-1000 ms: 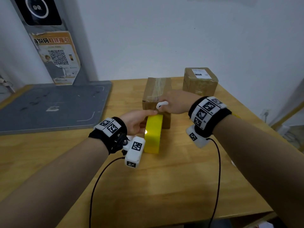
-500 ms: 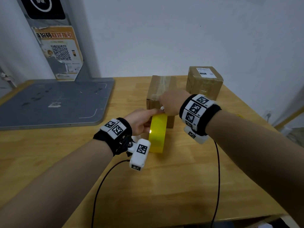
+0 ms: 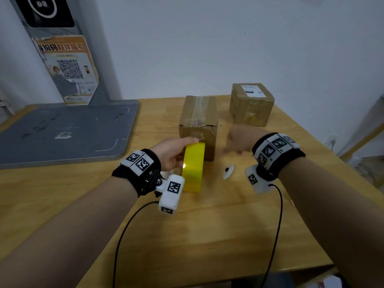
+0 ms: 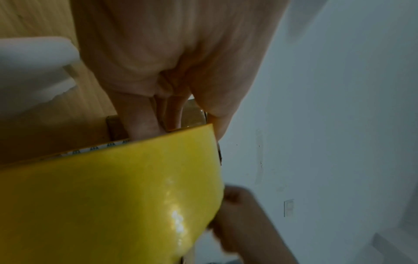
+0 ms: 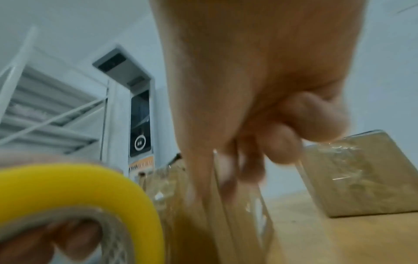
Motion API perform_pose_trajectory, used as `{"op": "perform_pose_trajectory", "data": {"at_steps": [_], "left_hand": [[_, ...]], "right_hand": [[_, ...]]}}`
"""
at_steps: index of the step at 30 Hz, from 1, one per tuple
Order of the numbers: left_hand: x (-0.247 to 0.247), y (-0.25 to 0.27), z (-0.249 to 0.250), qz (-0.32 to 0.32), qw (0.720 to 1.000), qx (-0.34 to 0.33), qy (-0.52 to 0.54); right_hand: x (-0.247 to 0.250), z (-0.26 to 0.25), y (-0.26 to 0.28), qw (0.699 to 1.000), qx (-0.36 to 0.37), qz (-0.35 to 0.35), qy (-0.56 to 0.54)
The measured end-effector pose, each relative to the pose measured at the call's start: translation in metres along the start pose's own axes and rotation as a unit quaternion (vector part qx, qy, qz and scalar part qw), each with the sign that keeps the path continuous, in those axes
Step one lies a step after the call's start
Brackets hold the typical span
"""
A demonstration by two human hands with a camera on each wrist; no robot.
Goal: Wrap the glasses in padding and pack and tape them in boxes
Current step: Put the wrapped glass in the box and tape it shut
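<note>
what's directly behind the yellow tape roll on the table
A taped cardboard box stands right behind the yellow tape roll, which the left hand grips. The roll covers the box's lower front.

Tape roll bright yellow; boxes brown cardboard; table light wood; wristbands black-white checker markers.

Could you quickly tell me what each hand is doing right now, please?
Left hand: grips the yellow tape roll, fingers through its core.
Right hand: blurred, fingers curled; whether it holds anything cannot be told.
</note>
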State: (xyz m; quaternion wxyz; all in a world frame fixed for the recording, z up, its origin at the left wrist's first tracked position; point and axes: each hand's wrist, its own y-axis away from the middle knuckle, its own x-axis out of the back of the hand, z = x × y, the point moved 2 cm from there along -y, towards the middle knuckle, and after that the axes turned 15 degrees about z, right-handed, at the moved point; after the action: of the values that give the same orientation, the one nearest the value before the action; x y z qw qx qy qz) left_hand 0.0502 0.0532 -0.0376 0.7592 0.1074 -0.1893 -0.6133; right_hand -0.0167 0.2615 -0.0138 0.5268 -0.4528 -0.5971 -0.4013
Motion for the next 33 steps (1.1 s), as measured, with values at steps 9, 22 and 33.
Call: {"op": "perform_pose_trajectory", "data": {"at_steps": [9, 22, 33], "left_hand": [[-0.001, 0.001, -0.001, 0.004, 1.000, 0.000, 0.017], [0.007, 0.008, -0.009, -0.008, 0.999, -0.018, 0.028], [0.006, 0.006, -0.010, 0.007, 0.999, -0.014, 0.035]], "right_hand": [[-0.006, -0.046, -0.042, 0.956, 0.142, 0.184, -0.177], [-0.031, -0.034, -0.056, 0.937, 0.142, 0.202, -0.248], [-0.032, -0.030, -0.046, 0.948, 0.156, 0.197, -0.193]]}}
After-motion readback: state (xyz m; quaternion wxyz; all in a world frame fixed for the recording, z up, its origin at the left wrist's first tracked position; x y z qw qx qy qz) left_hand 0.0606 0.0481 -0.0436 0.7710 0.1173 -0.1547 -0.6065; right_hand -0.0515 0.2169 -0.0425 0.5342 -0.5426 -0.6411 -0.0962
